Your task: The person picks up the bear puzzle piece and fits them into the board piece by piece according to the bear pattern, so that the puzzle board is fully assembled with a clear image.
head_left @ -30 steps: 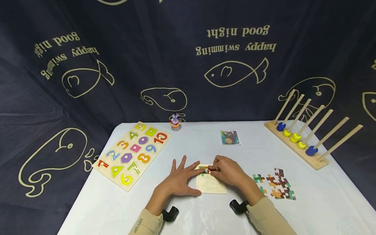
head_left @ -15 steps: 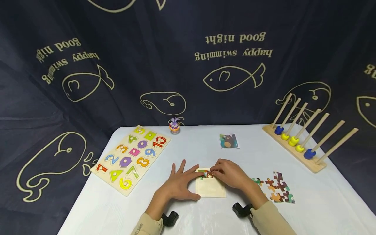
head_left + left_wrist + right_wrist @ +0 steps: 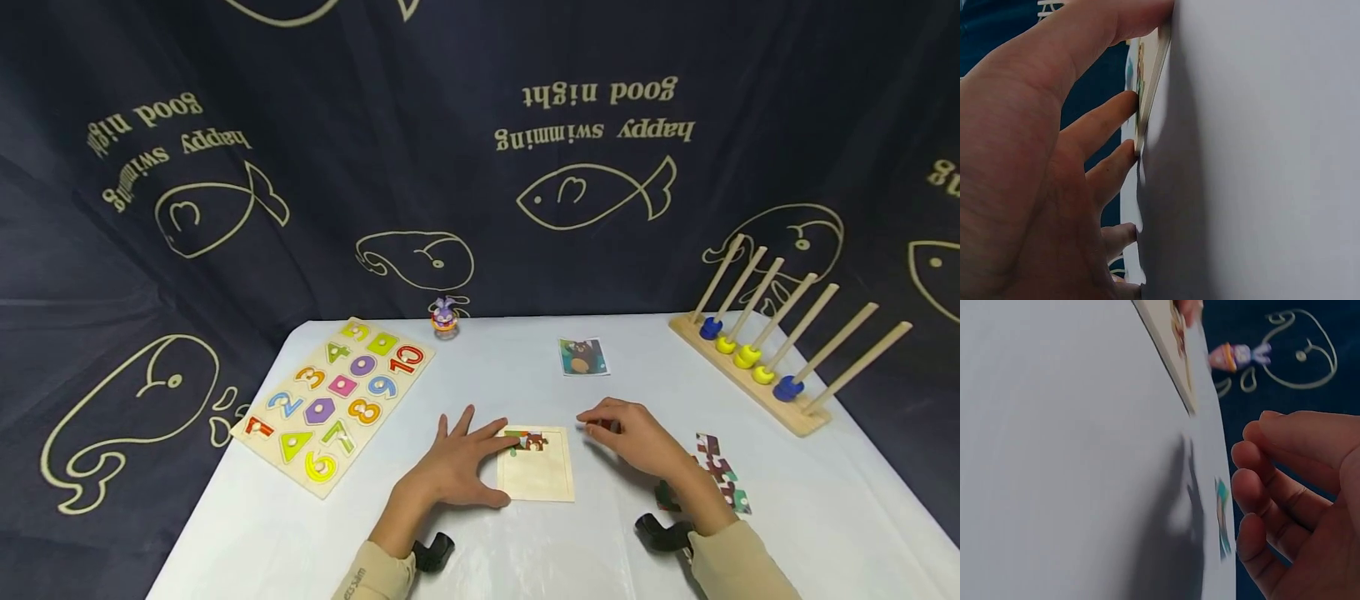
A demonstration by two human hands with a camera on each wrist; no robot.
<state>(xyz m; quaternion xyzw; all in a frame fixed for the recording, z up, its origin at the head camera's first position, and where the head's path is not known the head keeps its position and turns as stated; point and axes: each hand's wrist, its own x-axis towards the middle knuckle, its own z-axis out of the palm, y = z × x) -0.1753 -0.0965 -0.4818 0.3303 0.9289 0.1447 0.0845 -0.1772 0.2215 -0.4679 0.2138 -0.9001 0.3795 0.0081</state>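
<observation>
A square wooden puzzle tray (image 3: pixel 536 479) lies on the table, with a few joined jigsaw pieces (image 3: pixel 535 440) along its far edge. My left hand (image 3: pixel 461 467) is spread flat, its index finger on the pieces and its thumb at the tray's near left edge. The left wrist view catches the tray's thin edge (image 3: pixel 1155 81) under those fingers. To the right of the tray my right hand (image 3: pixel 637 437) hovers with loosely bent fingers. In the right wrist view no piece shows between its fingertips (image 3: pixel 1247 484). Loose jigsaw pieces (image 3: pixel 723 475) lie by the right forearm, which partly covers them.
A number puzzle board (image 3: pixel 337 400) lies at left. A small purple rabbit figure (image 3: pixel 445 318) and a bear picture card (image 3: pixel 584 357) are toward the back. At right stands a wooden peg rack (image 3: pixel 750 375) with blue and yellow beads.
The right hand let go of a brown piece in the tray's top row and moved right, away from the tray. The left hand stayed in place on the tray.
</observation>
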